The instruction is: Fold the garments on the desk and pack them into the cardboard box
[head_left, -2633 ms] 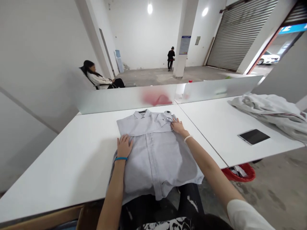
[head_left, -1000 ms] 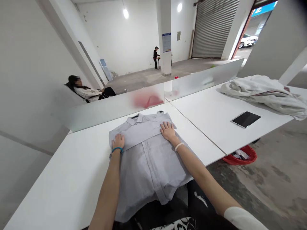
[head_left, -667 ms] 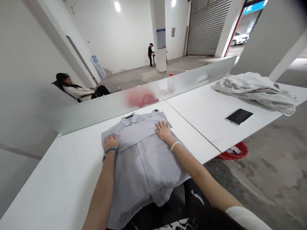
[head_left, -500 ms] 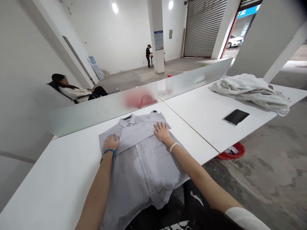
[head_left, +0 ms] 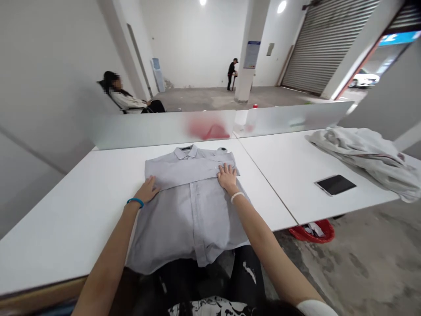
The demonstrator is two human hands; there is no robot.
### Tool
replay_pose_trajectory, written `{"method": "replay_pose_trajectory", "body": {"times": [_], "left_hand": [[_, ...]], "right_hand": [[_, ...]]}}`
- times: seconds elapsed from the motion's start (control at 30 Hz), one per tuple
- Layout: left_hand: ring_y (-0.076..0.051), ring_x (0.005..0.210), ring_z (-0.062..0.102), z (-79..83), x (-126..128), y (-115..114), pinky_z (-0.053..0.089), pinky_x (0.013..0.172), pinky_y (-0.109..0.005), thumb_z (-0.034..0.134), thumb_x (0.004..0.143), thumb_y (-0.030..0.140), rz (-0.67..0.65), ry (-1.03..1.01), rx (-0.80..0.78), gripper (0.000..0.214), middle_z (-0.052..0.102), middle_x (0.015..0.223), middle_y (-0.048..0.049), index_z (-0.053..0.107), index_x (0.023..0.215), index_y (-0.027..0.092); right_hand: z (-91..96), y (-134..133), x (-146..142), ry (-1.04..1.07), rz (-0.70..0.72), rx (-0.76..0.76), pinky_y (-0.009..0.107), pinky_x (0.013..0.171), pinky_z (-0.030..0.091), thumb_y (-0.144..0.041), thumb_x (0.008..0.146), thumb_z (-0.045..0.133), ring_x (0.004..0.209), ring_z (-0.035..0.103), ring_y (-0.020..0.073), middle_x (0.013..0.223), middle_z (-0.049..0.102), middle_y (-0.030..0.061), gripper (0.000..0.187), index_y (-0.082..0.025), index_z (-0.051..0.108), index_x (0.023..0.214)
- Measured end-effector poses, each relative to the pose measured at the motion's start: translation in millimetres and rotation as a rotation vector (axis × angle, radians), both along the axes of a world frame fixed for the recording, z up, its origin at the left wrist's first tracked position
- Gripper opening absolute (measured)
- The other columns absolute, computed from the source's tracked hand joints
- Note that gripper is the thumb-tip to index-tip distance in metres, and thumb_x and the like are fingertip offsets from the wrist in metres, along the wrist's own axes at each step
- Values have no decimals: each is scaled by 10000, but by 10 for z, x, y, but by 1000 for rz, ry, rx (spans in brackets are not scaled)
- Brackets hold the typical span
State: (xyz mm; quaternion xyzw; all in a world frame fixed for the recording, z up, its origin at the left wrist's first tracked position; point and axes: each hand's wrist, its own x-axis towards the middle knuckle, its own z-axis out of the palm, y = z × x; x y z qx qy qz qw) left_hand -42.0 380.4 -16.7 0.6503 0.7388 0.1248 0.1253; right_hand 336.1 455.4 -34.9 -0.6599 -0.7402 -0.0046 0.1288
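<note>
A light grey button-up shirt (head_left: pixel 177 215) lies on the white table, its collar away from me and its lower hem hanging over the near edge. One sleeve is laid flat across the chest. My left hand (head_left: pixel 147 189), with a blue band at the wrist, rests at the shirt's left side near the sleeve fold, fingers apart. Spread flat on the sleeve's end at the right is my right hand (head_left: pixel 227 177), with a white bracelet on its wrist. Neither hand grips the cloth. Just past the right shoulder sits a small white round object (head_left: pixel 222 149) with a dark centre.
A frosted divider (head_left: pixel 158 128) runs along the table's back. To the right are a black-screened tablet (head_left: pixel 335 184) and a heap of white cloth (head_left: pixel 368 153). A red-lined bin (head_left: pixel 314 232) stands below the table edge. Two people are beyond the divider.
The camera view has turned left. My left hand has slid outward to the shirt's left edge, while my right hand stays on the sleeve's end.
</note>
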Motion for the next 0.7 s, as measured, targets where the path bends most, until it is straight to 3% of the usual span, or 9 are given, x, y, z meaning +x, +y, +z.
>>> {"method": "replay_pose_trajectory", "body": {"times": [0.1,0.2,0.3,0.37,0.47,0.53,0.63,0.7], "left_hand": [[-296,1407,253,-124,132,-958,225,1148,-454,401,832,439,-3,-72,111,699,309,1510,-174,337,1409,50],[-255,1376,334,-208,517,-1991,236,1158,-440,395,860,426,46,-243,319,556,467,1422,-118,457,1334,143],[-216,1296,454,-345,912,-2810,318,1125,-361,433,875,410,313,-499,414,369,587,1295,-73,574,1174,247],[-223,1198,547,-517,1064,-3153,405,1062,-359,484,855,440,561,-688,439,324,639,1190,-70,579,1109,263],[-235,1150,585,-830,1092,-3362,463,1007,-369,574,789,480,804,-920,445,407,633,1173,-88,530,1117,243],[-241,1235,521,-972,1018,-3352,427,1047,-372,624,751,470,779,-1011,384,501,565,1296,-107,498,1177,237],[-240,1336,402,-989,864,-3224,337,1115,-381,666,725,425,688,-1103,288,606,450,1433,-103,456,1264,244],[-250,1325,416,-904,780,-3108,331,1119,-385,687,694,394,677,-1157,212,612,489,1403,-110,484,1244,220]], "right_hand": [[19,-28,10,39,17,14,573,1102,129,-312,936,287,1403,208,344,1528,291,118,533,-175,357,1446],[57,-78,35,196,65,45,565,1111,138,-262,922,300,1407,203,336,1506,326,146,538,-96,362,1429],[129,-211,101,532,92,102,501,1112,229,-274,915,323,1393,260,302,1456,393,179,523,-59,397,1386],[204,-399,195,820,75,91,458,1068,330,-326,899,393,1318,395,280,1375,486,178,485,-94,470,1318],[332,-878,467,1252,98,-68,399,943,454,-413,846,528,1085,596,231,1175,631,126,385,-164,593,1132],[397,-1309,743,1461,165,-210,345,838,496,-439,816,600,929,651,197,1071,676,95,319,-183,633,1003],[402,-2001,1218,1558,270,-394,298,691,500,-467,795,646,773,653,179,941,704,88,293,-177,647,836],[323,-2404,1494,1486,267,-505,301,662,494,-481,790,653,755,644,188,892,703,98,316,-166,649,799]]}}
